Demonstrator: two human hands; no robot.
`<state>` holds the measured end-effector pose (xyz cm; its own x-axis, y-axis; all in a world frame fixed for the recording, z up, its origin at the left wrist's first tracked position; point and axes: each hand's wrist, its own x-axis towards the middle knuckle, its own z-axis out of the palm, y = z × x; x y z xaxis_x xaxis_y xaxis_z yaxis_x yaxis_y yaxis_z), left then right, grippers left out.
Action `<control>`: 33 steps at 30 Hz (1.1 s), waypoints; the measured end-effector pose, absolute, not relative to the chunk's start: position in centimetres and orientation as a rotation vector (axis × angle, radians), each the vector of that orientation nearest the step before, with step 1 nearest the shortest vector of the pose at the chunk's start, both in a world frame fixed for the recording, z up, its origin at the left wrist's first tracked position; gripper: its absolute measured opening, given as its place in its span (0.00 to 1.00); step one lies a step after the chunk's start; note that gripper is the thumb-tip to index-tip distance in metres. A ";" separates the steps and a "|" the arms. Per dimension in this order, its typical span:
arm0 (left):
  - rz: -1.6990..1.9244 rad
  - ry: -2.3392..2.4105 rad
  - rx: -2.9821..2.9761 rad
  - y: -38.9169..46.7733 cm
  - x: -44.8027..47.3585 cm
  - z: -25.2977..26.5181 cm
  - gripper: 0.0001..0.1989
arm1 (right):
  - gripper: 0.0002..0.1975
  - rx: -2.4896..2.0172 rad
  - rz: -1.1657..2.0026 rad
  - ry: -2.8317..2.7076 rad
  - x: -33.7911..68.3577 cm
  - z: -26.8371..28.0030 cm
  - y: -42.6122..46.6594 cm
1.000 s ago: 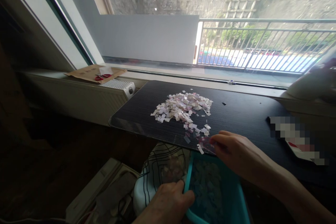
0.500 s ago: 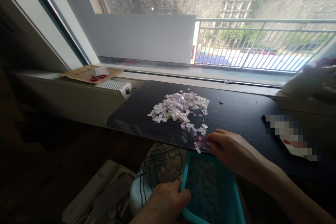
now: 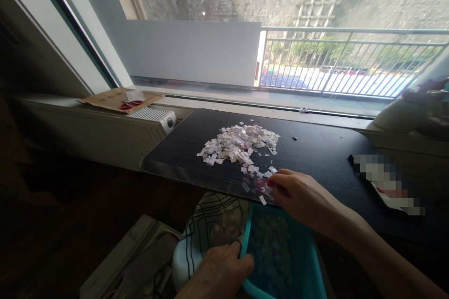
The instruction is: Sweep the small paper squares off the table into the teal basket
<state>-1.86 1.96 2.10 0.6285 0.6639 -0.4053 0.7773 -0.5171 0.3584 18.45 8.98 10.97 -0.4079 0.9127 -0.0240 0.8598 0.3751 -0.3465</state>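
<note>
My right hand (image 3: pixel 298 191) is closed in a pinch at the front edge of the dark table. Its fingertips hold a pinkish see-through plastic piece (image 3: pixel 261 185), partly hidden by the fingers and lying among loose scraps. Farther back spreads a heap of small white and pale pink paper-like scraps (image 3: pixel 242 142). Below the table edge, my left hand (image 3: pixel 224 264) is closed on the left rim of a turquoise bin (image 3: pixel 246 243), its thumb near the rim. Many similar pale scraps (image 3: pixel 271 247) lie inside the bin.
The dark table (image 3: pixel 178 149) stands by a window. Red-handled scissors (image 3: pixel 131 104) lie on brown paper (image 3: pixel 112 98) at the left sill, above a radiator (image 3: pixel 154 113). A blurred-out flat object (image 3: pixel 389 187) lies on the right. A checked cloth (image 3: pixel 196 233) covers something beside the bin.
My right hand has slid a little to the left along the table's front edge with the pinkish plastic piece. My left hand stays at the bin's rim.
</note>
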 end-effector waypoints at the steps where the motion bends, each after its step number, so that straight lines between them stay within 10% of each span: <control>1: -0.293 1.127 2.342 2.0 -1.9 2.1 0.09 | 0.13 -1.618 0.458 -2.451 18.8 11.0 9.0; 33: -0.326 1.192 2.299 2.1 -2.6 2.8 0.08 | 0.12 -1.635 0.401 -2.414 21.5 10.2 8.2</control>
<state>-2.63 2.07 2.79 0.5823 0.6859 -0.4363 0.8125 -0.4735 0.3399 21.48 8.18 10.16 -0.3691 0.9293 0.0115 0.8756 0.3518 -0.3309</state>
